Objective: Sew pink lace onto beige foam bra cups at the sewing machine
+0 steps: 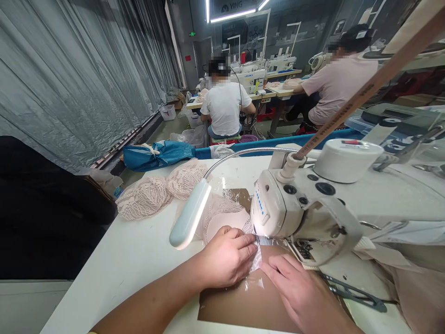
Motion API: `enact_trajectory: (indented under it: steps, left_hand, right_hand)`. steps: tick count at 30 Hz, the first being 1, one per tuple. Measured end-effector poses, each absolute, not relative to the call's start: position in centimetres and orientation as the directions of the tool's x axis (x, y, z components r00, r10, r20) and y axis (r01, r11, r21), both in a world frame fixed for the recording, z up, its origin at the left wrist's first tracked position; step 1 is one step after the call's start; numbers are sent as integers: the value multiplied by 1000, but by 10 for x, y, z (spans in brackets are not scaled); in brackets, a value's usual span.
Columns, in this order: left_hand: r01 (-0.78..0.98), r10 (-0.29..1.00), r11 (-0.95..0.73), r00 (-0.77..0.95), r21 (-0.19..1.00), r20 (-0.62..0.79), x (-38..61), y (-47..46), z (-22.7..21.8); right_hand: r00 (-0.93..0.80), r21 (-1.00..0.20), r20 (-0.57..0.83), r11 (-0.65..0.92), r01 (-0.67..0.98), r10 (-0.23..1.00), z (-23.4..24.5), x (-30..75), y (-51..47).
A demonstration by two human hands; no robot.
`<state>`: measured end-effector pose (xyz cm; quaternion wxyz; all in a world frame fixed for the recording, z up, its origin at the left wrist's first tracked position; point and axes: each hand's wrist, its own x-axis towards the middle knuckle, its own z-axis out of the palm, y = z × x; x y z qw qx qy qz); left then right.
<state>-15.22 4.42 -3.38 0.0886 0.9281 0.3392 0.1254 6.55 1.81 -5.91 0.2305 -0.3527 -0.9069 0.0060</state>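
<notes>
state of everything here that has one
White JUKI sewing machine: running or stopped, unclear
Beige lace garment: partly covered
Left hand: fingers on lace
Right hand: fingertips at lace edge
Pale-blue gooseneck lamp: lit
White ceiling tubes: lit
Blue plastic sack: tied
Grey pleated curtain: hanging closed

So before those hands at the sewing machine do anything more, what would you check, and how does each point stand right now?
1. Left hand on the pale lace: ok, its fingers rest there.
2. Right hand close by: ok, its fingertips are at the lace's near end.
3. Lamp lit: ok, its edge glows.
4. Fingers clear of the needle: cannot tell, no needle can be made out under the sewing machine head.
5. Other lace cups out of the way: ok, they lie farther left.
6. Dark tool off the lace: ok, it lies beyond the right hand.
</notes>
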Motion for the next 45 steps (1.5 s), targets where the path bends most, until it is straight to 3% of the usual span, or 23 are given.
enact_trajectory:
  steps: [16, 33, 38, 42, 45]
  left_hand:
    - [610, 653, -755, 734, 241, 186, -156, 55, -35]
    - [664, 685, -729, 708, 169, 174, -158, 58, -33]
    - [751, 758, -652, 650, 103, 56, -157, 49, -16]
    - [762, 759, -629, 645, 155, -92, -157, 35, 2]
    - [740, 732, -647, 670, 182, -122, -156, 28, 4]
  right_hand:
    - [-560, 116, 462, 579, 807, 688, -70, 63, 25]
    - [-600, 61, 446, 647, 760, 664, -80, 72, 31]
    - [-574, 60, 476, 627, 777, 666, -80, 72, 32]
    - [-563, 54, 445, 607, 793, 697, -88, 75, 32]
    - [-545, 46, 436, 587, 808, 716, -93, 78, 32]
